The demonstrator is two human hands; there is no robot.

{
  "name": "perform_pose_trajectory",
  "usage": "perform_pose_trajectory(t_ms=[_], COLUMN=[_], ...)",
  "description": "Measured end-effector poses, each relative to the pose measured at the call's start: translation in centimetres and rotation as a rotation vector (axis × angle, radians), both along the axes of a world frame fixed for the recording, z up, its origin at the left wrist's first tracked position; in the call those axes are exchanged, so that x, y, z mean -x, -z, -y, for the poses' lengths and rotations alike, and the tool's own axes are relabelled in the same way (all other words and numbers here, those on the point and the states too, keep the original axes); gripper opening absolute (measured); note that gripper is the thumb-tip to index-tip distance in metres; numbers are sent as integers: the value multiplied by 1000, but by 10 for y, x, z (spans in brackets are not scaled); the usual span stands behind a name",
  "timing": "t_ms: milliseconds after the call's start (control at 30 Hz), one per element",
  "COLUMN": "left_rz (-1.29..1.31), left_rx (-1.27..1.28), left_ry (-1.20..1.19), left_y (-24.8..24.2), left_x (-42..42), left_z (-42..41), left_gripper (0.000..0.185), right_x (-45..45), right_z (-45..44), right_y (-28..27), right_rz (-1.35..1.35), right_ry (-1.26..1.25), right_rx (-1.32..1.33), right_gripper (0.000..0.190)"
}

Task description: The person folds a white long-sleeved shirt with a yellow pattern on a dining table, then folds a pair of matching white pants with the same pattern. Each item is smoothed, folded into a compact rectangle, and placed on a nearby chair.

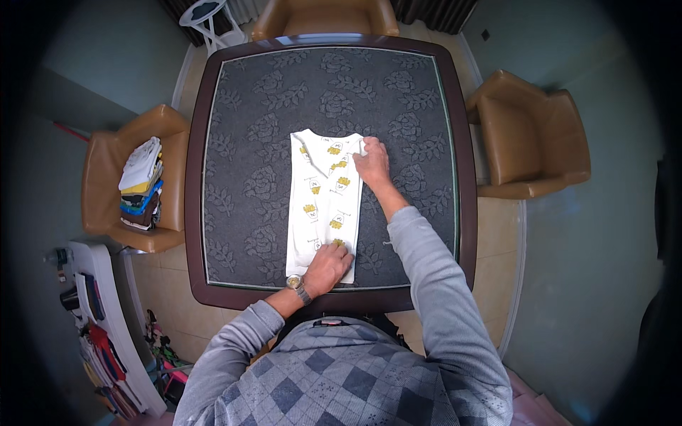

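Observation:
A white garment (325, 202) printed with yellow french-fry cartons lies on the dark floral tabletop, its sides folded in to make a long narrow shape. My right hand (373, 160) is at its far right corner, thumb and fingers closed on the fabric edge. Near the close end, my left hand (329, 266) rests on the garment with bent fingers; whether it pinches the cloth is not clear. A metal wristwatch (296, 285) is on my left wrist.
The table (464, 213) has a raised brown rim. A stack of folded clothes (141, 186) sits on the left tan armchair (170, 213). Other armchairs stand at the right (522, 144) and far side (325, 18). A white shelf (114, 319) holding clothes is at lower left.

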State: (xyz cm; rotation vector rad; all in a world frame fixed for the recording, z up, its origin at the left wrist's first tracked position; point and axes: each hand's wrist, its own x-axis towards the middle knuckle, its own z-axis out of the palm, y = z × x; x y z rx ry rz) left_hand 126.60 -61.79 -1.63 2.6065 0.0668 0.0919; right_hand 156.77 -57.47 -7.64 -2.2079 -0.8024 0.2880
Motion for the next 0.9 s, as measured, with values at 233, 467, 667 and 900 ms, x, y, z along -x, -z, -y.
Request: perform_pose_trajectory(t_ms=[233,467,667,900], left_rz=[162,-16,-1,-146], left_rx=[80,-100,69,-119], left_ry=[-81,14,-16,-55], left_y=[-24,17,-16,-5], left_x=[6,47,98,130], left_z=[-16,-13,-29,-78], left_gripper=[26,40,37,54], right_x=[77,104,124,169], right_z=[51,86,108,199], right_y=[-47,-11,-15,-56], right_rz=[-892,-1093,-532,193], right_ry=[-156,35,-127,-601], right_rx=[-189,-227,-227,197], right_gripper=[33,37,23,47])
